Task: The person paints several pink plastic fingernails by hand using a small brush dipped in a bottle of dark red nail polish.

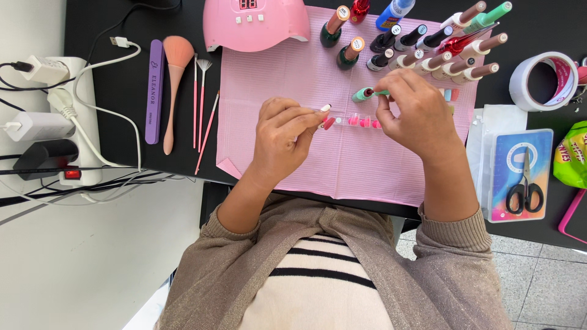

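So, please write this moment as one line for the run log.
left hand: pinches white nail tip | right hand: holds small green bottle | row of pink nail tips on pink mat

A mat (342, 165) lies on the table (122, 122), with a nail lamp (257, 24) behind it and bottles (422, 46) along its far edge. Brushes (199, 101) and a nail file (154, 91) lie left of the mat. Scissors (524, 189) and a tape roll (543, 80) sit to its right.

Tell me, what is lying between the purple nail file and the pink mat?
In the head view, between the purple nail file and the pink mat lie a fluffy peach brush and three thin pink brushes on the black table.
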